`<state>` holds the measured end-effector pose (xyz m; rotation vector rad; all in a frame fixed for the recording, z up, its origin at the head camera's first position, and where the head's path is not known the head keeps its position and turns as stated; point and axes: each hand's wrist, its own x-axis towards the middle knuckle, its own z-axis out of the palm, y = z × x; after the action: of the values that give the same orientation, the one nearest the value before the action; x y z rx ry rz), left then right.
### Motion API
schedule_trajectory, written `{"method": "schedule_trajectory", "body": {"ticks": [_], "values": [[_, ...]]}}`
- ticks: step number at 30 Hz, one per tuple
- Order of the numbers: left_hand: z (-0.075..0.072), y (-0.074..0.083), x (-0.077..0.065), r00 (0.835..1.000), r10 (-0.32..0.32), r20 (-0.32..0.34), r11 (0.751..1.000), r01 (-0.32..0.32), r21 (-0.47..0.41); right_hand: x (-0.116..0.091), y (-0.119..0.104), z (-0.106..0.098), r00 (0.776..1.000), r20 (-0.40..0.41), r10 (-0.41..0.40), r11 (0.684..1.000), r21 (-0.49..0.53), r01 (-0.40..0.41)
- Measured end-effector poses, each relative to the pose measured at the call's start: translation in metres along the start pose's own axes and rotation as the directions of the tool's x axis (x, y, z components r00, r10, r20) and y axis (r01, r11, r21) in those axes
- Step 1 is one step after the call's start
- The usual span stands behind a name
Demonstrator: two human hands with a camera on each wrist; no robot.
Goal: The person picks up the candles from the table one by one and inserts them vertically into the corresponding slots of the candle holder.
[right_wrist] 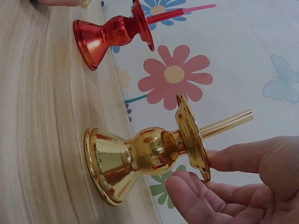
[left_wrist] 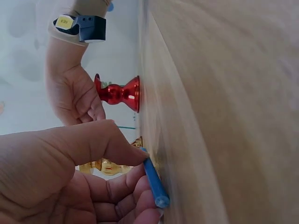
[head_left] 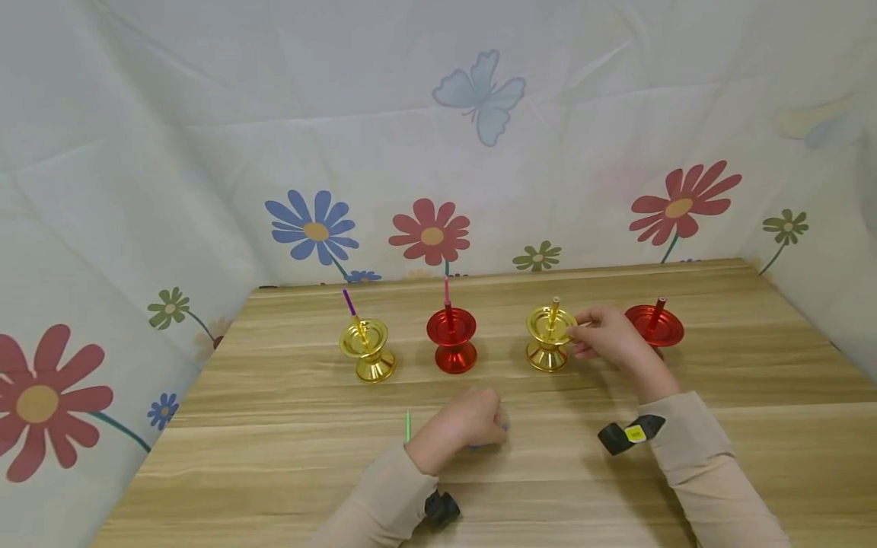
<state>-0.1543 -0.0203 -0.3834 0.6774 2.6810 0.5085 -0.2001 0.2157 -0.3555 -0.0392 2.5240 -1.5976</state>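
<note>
My left hand (head_left: 467,420) is low over the table, pinching a thin blue candle (left_wrist: 155,181) between thumb and fingers; the hand mostly hides it in the head view. With thumb and fingers at the dish rim, my right hand (head_left: 611,339) holds a gold candle holder (head_left: 547,358) that stands upright on the table. This holder's upright tube (right_wrist: 229,124) has no candle in it. Beside the right hand is a red holder (head_left: 666,329), partly covered by that hand, its tube also bare.
Further left stand a red holder (head_left: 455,356) with a pink candle (head_left: 447,291) and a gold holder (head_left: 375,367) with a tilted purple candle (head_left: 349,302). A green candle (head_left: 408,425) lies by the left wrist. A flowered cloth (head_left: 370,152) hangs behind the wooden table (head_left: 274,426).
</note>
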Motion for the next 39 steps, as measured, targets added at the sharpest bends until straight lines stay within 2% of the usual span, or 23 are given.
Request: {"method": "schedule_trajectory", "body": {"ticks": [4,10,15,20,28,39], "values": [[0.0009,-0.0012,0.0014,1.000,0.022,-0.018,1.000,-0.022,0.005,0.0002,0.0004,-0.0001,1.000,0.003,-0.001,1.000,0.012,0.001],[0.0006,-0.0032,0.0036,0.998,0.047,-0.029,0.998,-0.049,-0.040,0.0003,0.0003,-0.0003,1.000,0.003,-0.006,1.000,0.015,0.006],[-0.0011,-0.0045,0.0039,0.998,0.044,-0.045,0.996,-0.048,-0.076,0.0002,-0.0006,-0.0010,1.000,0.005,-0.012,1.000,0.012,0.012],[-0.0012,-0.0054,0.0058,0.998,0.040,-0.055,0.996,-0.045,-0.075,0.0001,0.0009,-0.0016,1.000,0.018,-0.007,1.000,0.026,0.006],[-0.0014,-0.0059,0.0088,0.995,0.026,-0.095,0.993,-0.036,-0.109,0.0000,0.0018,-0.0023,0.999,0.046,0.023,0.994,0.102,-0.027],[-0.0066,-0.0053,0.0092,0.987,0.050,-0.155,0.978,-0.080,-0.194,0.0019,0.0027,-0.0005,0.998,0.047,0.047,0.985,0.165,-0.054]]}}
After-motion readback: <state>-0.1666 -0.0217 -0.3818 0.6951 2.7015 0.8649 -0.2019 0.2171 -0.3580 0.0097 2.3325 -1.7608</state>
